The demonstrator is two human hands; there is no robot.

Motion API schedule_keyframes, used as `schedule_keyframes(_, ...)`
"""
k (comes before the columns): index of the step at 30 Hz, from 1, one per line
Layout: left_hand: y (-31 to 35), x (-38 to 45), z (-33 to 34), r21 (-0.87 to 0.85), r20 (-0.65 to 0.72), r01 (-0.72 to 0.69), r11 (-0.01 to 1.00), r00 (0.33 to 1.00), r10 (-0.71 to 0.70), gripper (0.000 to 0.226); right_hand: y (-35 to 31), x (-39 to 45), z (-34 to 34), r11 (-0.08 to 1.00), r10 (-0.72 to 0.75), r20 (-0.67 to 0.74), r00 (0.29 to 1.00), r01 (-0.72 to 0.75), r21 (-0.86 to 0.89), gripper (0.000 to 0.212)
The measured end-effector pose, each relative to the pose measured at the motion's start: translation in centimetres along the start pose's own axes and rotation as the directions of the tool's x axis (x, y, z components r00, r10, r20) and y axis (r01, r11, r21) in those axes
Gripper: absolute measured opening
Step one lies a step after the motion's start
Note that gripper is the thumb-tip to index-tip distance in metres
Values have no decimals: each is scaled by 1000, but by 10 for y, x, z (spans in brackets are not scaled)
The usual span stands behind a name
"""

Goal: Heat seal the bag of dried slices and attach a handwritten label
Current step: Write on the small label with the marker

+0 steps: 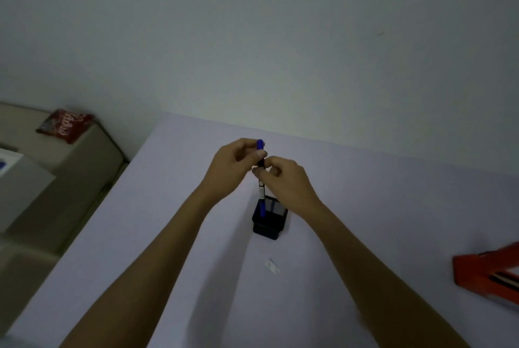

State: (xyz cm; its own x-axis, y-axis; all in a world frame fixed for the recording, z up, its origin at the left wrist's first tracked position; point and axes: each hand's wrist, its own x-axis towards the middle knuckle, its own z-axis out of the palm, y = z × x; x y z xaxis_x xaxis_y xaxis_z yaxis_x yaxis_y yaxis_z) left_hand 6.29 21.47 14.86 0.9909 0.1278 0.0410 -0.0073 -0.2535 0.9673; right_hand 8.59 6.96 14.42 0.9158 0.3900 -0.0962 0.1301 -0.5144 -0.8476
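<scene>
A person's two bare arms reach forward over a pale lilac table (365, 207) that stands against a plain white wall (252, 24). Both hands meet above the middle of the table, around a blue marker pen (261, 176) held nearly upright. The left hand (233, 168) pinches the pen's upper part, with the blue cap end showing just above its curled fingers. The right hand (286, 179) grips the pen just below, fingers curled round the barrel. The pen's lower blue end hangs over, or just inside, a small black square pen holder (269, 219) that stands on the table beneath the hands; which of the two cannot be told.

Nearer the person, a small white paper label (271, 265) lies flat on the table, apart from the holder. At the right edge of the view, a red heat sealer (488, 271) rests on the table, partly cut off and blurred.

To the left, beyond the table, a red snack bag (65, 125) lies on a beige surface (84, 168). The bag of dried slices cannot be made out.
</scene>
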Motion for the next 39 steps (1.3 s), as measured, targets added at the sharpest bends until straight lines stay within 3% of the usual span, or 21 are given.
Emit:
schedule_keyframes(2, 16, -1, -7, -102, 54, 44, 994, 998, -38, 24, -14, -5, -14, 977, 87, 114, 990, -106, 182, 23)
schedule_keyframes(5, 18, -9, -4, -74, 82, 84, 994, 994, -78, 25, -16, -14, -19, 924, 138, 209, 968, -202, 325, 15)
schedule_keyframes(11, -2, -41, 8, 50, 132, 90, 995, 987, -95, 21, 4, -28, -15, 814, 285, -66, 956, -205, 543, 16)
schedule_keyframes(14, -6, -50, 7, 125, 148, 63, 990, 986, -81, 20, 8, -32, -13, 758, 334, -119, 935, -192, 623, 15)
schedule_keyframes(19, 2, -55, 8, 336, 95, -110, 935, 992, 83, 17, 1, -39, -4, 738, 303, -59, 951, -194, 647, 26)
schedule_keyframes(22, 8, -56, 12, 499, 176, -295, 815, 955, 237, 20, -6, -39, 3, 753, 288, -32, 957, -206, 626, 30)
schedule_keyframes(25, 8, -59, 17, 628, 242, -361, 689, 933, 267, 21, -10, -39, 7, 716, 284, -74, 956, -161, 679, 33)
schedule_keyframes(28, 16, -62, 17, 652, 265, -412, 637, 911, 317, 15, -13, -41, 0, 704, 238, -83, 968, -113, 702, 36)
schedule_keyframes(30, 26, -62, 14, 633, 288, -426, 647, 905, 314, 16, -13, -44, -10, 720, 183, -81, 980, -77, 690, 38)
schedule_keyframes(34, 47, -64, 8, 504, 328, -373, 779, 917, 227, 21, -16, -48, -15, 683, 99, -42, 994, -37, 729, 39)
schedule_keyframes(37, 46, -65, -24, 490, 354, -282, 825, 929, 108, 20, -6, -43, -37, 484, 208, -147, 967, 29, 874, 39)
schedule_keyframes(39, 31, -69, -65, 522, 274, -162, 838, 962, 15, 24, 8, -41, -71, 411, 254, -235, 938, 115, 904, 38)
